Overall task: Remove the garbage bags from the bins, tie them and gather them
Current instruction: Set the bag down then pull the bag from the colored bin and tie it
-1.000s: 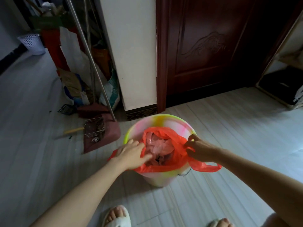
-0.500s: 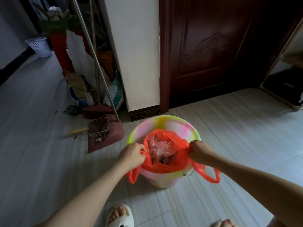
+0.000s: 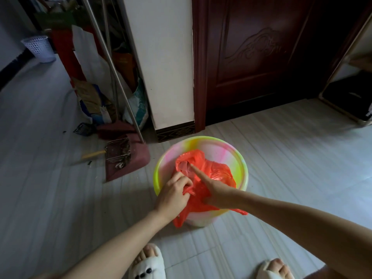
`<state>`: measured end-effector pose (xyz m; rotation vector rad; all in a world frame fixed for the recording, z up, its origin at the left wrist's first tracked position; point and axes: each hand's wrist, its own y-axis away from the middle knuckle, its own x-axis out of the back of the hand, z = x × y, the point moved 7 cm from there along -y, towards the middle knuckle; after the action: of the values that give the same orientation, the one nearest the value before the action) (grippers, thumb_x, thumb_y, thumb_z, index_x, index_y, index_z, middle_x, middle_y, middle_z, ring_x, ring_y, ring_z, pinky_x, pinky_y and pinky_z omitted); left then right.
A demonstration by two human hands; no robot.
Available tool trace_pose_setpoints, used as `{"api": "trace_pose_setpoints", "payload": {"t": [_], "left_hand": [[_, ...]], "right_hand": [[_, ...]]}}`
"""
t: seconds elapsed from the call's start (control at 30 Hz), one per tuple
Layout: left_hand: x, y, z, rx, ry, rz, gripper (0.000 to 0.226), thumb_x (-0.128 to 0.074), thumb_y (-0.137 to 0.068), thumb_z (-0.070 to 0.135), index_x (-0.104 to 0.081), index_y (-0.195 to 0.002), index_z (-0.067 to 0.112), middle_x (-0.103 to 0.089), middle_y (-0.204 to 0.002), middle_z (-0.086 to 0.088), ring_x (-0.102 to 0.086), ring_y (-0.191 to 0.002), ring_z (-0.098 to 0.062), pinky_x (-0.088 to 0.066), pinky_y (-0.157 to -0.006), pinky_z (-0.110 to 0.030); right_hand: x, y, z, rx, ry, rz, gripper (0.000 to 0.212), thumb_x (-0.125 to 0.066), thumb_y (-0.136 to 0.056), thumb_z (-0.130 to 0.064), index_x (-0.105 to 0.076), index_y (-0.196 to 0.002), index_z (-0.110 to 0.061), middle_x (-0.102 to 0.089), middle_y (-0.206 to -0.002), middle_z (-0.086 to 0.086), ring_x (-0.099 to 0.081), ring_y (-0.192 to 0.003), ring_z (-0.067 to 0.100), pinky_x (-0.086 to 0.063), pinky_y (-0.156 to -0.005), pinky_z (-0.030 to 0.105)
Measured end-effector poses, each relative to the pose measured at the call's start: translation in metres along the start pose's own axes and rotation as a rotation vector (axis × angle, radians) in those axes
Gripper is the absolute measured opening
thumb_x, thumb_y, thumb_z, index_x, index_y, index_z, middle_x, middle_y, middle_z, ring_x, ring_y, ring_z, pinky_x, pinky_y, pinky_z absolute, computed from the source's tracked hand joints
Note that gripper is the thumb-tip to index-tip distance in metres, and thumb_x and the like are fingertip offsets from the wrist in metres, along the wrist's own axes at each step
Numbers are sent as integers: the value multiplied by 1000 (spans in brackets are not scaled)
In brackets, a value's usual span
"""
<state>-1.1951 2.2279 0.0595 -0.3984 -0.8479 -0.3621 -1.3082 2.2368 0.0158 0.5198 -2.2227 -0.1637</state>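
— Bag [image 3: 213, 174], where is it?
— It sits inside the bin [image 3: 239, 160] on the floor, red, with one handle hanging over the near rim.
— Your hands?
— My left hand [image 3: 174, 195] grips the bag's near edge with curled fingers. My right hand [image 3: 216, 190] presses into the bag, index finger straight.

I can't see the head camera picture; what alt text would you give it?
Seen from above, a person's left hand grips a red garbage bag inside a pastel bin while the right hand pokes a finger into it. A dustpan lies on the floor nearby.
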Motion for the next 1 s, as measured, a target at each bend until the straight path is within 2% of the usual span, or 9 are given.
{"api": "trace_pose_setpoints", "payload": {"t": [0.07, 0.2, 0.27, 0.37, 0.5, 0.63, 0.77, 0.87, 1.0], "left_hand": [[6, 4, 5, -72, -32, 1, 21, -61, -62, -11, -57, -78, 2, -61, -78, -13, -62, -74, -28, -38, -70, -26], [9, 17, 23, -300, -141, -63, 16, -61, -58, -6, -58, -70, 3, -62, -67, -9, -63, -58, -27, -48, -53, -33], [13, 24, 26, -447, -233, -86, 10, -61, -64, 5, -63, -74, 7, -65, -71, -5, -64, -63, -23, -51, -54, -27], [18, 31, 16, -543, -346, -172, 25, -66, -69, 29, -65, -86, 10, -69, -85, -1, -66, -79, -18, -54, -67, -25], [25, 19, -20, -241, -451, -105, 34, -43, -82, 40, -62, -91, 13, -65, -98, -2, -64, -88, -20, -51, -76, -28], [14, 3, -71, 225, -495, -203, 39, -39, -94, 29, -40, -128, 11, -39, -133, -8, -46, -117, -26, -42, -93, -38], [-14, -13, -76, 469, -146, -265, 50, -39, -95, 30, -28, -137, 5, -42, -135, -18, -47, -121, -34, -40, -97, -41], [-36, -27, -55, 456, -4, -306, 42, -48, -92, 28, -42, -127, 5, -56, -121, -20, -55, -111, -33, -45, -93, -38], [-51, -30, -42, 665, 238, -291, 40, -61, -85, 19, -42, -115, 2, -57, -115, -19, -66, -91, -33, -58, -69, -42]], "right_hand": [[-12, -4, -9, 38, 31, -12, 88, -55, -77, -4, -6, -144, -35, -49, -121, 13, -55, -93, 26, -43, -76, 25], [-24, -10, -17, 67, -7, 59, 34, -56, -79, -5, -55, -113, -7, -38, -93, 7, -48, -83, 27, -39, -79, 32], [-21, -8, -16, 55, 10, 133, 24, -51, -80, -2, -60, -102, -3, -44, -89, 9, -53, -88, 33, -38, -79, 36], [-13, -6, -14, 77, 122, 151, 21, -48, -82, -4, -58, -99, -3, -55, -99, 16, -56, -93, 34, -41, -80, 38], [-7, 2, 5, 91, 386, -1, 27, -49, -82, -14, -55, -108, -13, -58, -108, 11, -57, -99, 30, -45, -81, 36], [10, 14, 41, -161, 367, -11, 33, -49, -80, -13, -57, -112, -14, -63, -115, 13, -56, -108, 30, -43, -83, 30], [31, 32, 82, -520, 238, 67, 29, -49, -81, -12, -62, -106, -8, -65, -109, 16, -60, -101, 30, -44, -74, 27], [45, 45, 107, -701, 53, 234, 19, -49, -80, -10, -62, -86, 1, -61, -86, 17, -64, -94, 34, -45, -66, 30], [54, 53, 123, -843, -146, 466, 18, -42, -84, -8, -48, -68, -3, -53, -80, 16, -61, -83, 35, -38, -62, 28]]}}
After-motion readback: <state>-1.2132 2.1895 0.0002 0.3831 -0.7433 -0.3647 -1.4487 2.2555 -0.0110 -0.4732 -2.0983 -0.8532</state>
